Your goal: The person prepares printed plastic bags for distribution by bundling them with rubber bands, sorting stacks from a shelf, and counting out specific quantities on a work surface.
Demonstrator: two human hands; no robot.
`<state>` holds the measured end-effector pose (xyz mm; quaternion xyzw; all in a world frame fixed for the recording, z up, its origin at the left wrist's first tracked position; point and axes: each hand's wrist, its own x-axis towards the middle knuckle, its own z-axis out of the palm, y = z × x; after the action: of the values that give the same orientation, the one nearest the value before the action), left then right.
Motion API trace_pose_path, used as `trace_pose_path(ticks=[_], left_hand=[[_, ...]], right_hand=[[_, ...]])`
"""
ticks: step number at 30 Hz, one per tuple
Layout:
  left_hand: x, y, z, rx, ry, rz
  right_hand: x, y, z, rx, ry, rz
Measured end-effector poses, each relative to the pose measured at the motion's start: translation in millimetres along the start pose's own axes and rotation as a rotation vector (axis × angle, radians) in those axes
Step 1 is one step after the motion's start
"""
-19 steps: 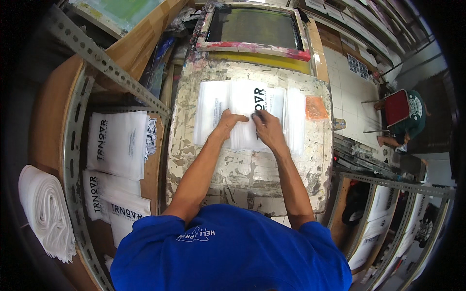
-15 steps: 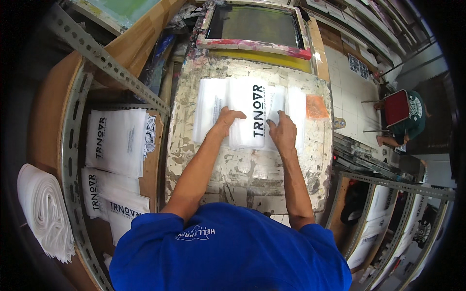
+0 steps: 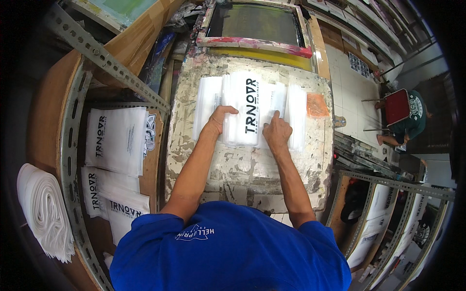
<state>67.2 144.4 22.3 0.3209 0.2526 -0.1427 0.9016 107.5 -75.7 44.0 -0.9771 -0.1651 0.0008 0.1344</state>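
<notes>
Stacks of flat white plastic bags (image 3: 238, 104) with dark lettering lie overlapping on the paint-worn table (image 3: 233, 172). My left hand (image 3: 220, 119) is at the left edge of the middle stack, its thumb across the top and its fingers curled at the side, partly hidden. On the right side of that stack, my right hand (image 3: 278, 132) lies with its index finger stretched out onto the bags and the other fingers bent. More white bags (image 3: 297, 116) stick out to the right of it, and others (image 3: 206, 99) to the left.
A screen-printing frame (image 3: 255, 46) with stained edges sits at the table's far end. An orange patch (image 3: 317, 105) marks the right side. On my left, a metal-framed shelf holds printed bags (image 3: 116, 140) and a white roll (image 3: 44, 213). A person (image 3: 415, 114) sits at far right.
The middle stack has shifted slightly left and away from me, with my left hand moving left alongside it. My right hand's fingers have gone from spread to mostly bent, the index finger still stretched.
</notes>
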Motion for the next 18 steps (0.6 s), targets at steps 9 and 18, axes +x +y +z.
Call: trace_pose_path(ticks=[9, 18], left_hand=[[-2, 0, 6, -0.004, 0.0, -0.002], [-1, 1, 24, 0.187, 0.111, 0.041]], right_hand=[[7, -1, -23, 0.08, 0.043, 0.061], [-9, 23, -52, 0.313, 0.2, 0.078]])
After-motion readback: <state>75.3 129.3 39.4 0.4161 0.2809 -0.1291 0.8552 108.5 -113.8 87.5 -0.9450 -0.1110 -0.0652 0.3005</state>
